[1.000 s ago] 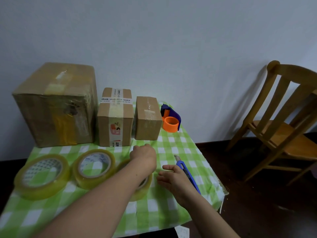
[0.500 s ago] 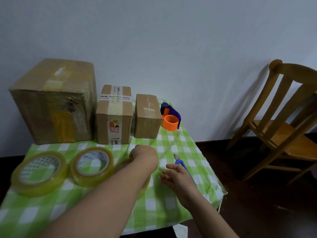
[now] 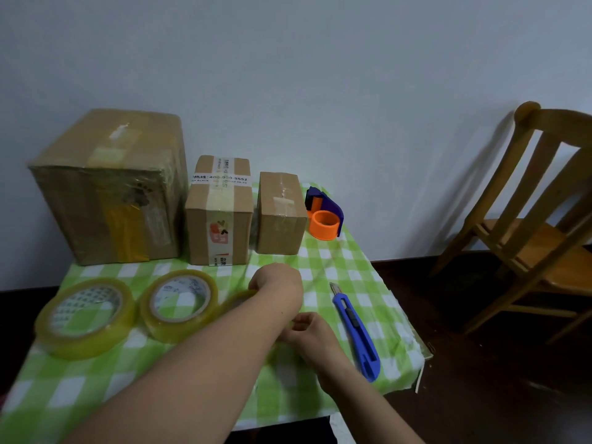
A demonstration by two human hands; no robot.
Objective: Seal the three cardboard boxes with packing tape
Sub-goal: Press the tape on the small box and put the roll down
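Three cardboard boxes stand along the back of the table: a large box [image 3: 109,190], a medium box [image 3: 219,213] with a printed label, and a small box [image 3: 280,213]. Two yellowish tape rolls [image 3: 85,318] [image 3: 179,304] lie flat at front left. A third tape roll [image 3: 238,299] is mostly hidden under my left forearm. My left hand [image 3: 277,285] is closed over that roll's top. My right hand [image 3: 312,331] touches the roll's near side, fingers curled against it.
A blue utility knife [image 3: 355,331] lies right of my hands. An orange and blue tape dispenser [image 3: 323,217] sits behind the small box. The table has a green checked cloth [image 3: 339,267]; its right edge is near. A wooden chair [image 3: 528,225] stands to the right.
My right hand moved left, off the knife, onto the third tape roll. My left hand stayed on the roll.
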